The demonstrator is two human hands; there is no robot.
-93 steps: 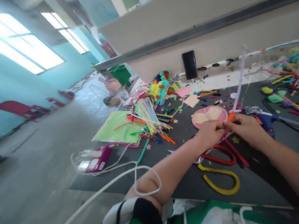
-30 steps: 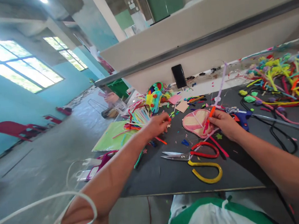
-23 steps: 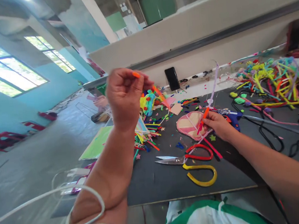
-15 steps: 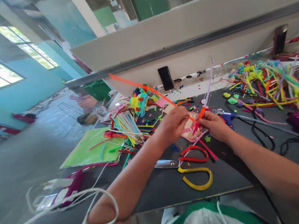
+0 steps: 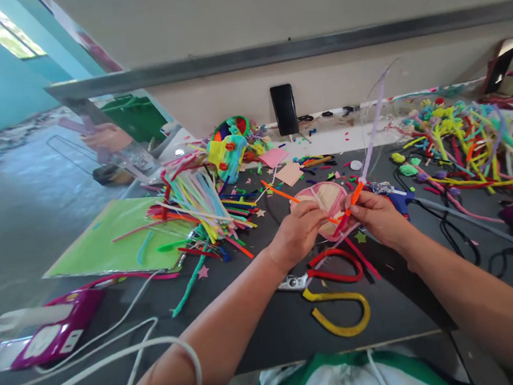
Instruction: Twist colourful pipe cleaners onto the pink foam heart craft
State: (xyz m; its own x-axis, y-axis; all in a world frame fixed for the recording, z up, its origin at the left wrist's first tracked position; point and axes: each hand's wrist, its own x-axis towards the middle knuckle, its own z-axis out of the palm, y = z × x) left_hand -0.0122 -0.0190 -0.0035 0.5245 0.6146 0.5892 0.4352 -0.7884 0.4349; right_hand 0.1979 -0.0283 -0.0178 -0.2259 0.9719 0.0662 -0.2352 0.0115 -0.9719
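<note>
My left hand pinches an orange pipe cleaner, one end sticking out to the left past the knuckles. Its other part wraps at an orange and pink bundle, which my right hand grips between thumb and fingers. From this bundle a lilac pipe cleaner rises up and to the right. Beneath both hands lies a round, pink-edged piece, partly covered by them. Closer to me, scissors with a red handle and a yellow handle lie on the table; my left forearm partly hides the blades.
Bundled pipe cleaners and a green sheet are at left, beside a purple power strip with white cable. More pipe cleaners pile up at right, near a blue glue gun and black cords. A phone leans against the partition.
The orange pipe cleaner's free end, formerly reaching far up and left, now extends only a short way. My left hand sits lower. The camera view has tilted down.
</note>
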